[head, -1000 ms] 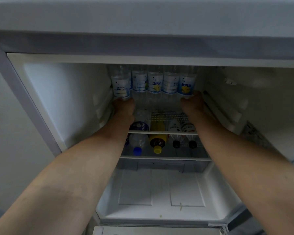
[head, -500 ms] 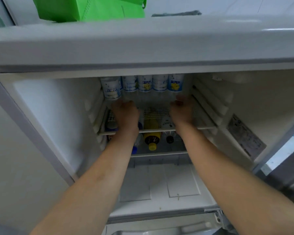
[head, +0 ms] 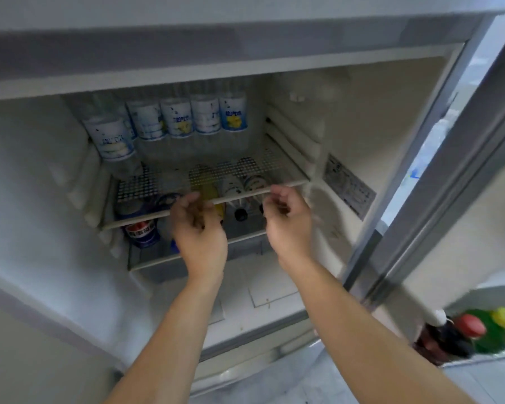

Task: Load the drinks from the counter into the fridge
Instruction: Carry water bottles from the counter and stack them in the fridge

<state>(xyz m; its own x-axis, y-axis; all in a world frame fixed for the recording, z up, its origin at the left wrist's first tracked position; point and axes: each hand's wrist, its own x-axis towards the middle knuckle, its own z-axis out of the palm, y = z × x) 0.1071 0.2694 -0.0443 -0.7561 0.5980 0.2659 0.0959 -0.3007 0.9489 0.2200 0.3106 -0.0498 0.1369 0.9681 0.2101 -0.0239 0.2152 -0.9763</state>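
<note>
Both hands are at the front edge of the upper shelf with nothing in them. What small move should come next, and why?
Probably draw both hands back out toward the remaining drinks. The left hand and right hand hold nothing, fingers loosely curled by the upper shelf, and the water bottles already stand at its back, leaving free space in front.

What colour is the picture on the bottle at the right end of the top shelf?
Yellow, on the white label of that bottle; head view.
</note>
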